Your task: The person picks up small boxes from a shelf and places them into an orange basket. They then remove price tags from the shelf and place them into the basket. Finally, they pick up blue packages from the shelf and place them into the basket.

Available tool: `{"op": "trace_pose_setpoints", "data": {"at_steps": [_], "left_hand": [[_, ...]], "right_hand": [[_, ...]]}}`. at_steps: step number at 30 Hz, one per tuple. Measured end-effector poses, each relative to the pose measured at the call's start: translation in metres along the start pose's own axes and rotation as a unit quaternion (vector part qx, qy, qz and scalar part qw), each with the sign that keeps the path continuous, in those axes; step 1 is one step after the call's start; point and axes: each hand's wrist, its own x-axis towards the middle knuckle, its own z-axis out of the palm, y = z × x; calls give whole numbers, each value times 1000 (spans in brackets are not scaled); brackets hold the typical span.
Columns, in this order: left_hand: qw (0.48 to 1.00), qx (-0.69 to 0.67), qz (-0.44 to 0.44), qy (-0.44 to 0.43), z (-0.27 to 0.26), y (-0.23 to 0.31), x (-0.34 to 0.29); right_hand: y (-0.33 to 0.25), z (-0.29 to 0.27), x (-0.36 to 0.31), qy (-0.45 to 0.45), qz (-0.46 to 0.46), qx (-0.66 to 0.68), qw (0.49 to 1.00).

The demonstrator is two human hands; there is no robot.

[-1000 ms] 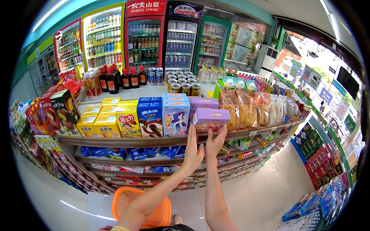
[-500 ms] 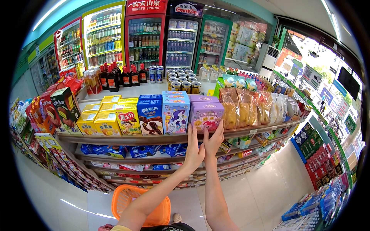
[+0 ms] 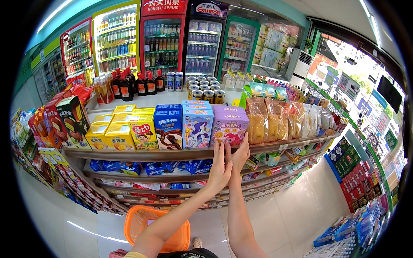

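Note:
A purple cookie box point(image 3: 230, 132) stands at the front of the top shelf, its face roughly level with the boxes beside it. My left hand point(image 3: 220, 168) has its fingers stretched upward, the tips against the lower front of that box. At the box's lower right corner is my right hand point(image 3: 239, 158), fingers extended along the edge and not wrapped round it. The two hands touch near the thumbs. Left of the purple box stand a light blue box point(image 3: 197, 129) with a cartoon pony and a dark blue biscuit box point(image 3: 168, 131). Bagged snacks point(image 3: 257, 122) stand close on the right.
Yellow boxes point(image 3: 118, 136) and dark bottles point(image 3: 125, 89) are farther left, with stacked cans point(image 3: 205, 89) behind. Lower shelves hold blue packets point(image 3: 161, 168). An orange basket point(image 3: 183, 235) sits on the floor below my arms. Drink fridges point(image 3: 161, 45) line the back.
The purple box has moved back and upright into line with its neighbours. My left hand has shifted slightly right, from the box's lower left corner to its lower front.

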Motion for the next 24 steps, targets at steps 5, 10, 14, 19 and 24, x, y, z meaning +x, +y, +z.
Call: {"op": "trace_pose_setpoints", "data": {"at_steps": [5,10,14,19,24], "left_hand": [[999,-37,-12,-7,0,-1,4],[1000,-13,-5,0,-4,3,8],[999,-31,-14,-1,-4,4,9],[999,-43,-21,-6,-4,0,9],[999,-27,16,-23,-9,7,-1]], "right_hand": [[5,3,5,1,-17,-15,1000],[5,4,7,-19,-15,-33,999],[3,4,8,-27,-18,-27,999],[4,6,6,-26,-25,-26,999],[-3,2,-7,13,-19,-54,998]]}}
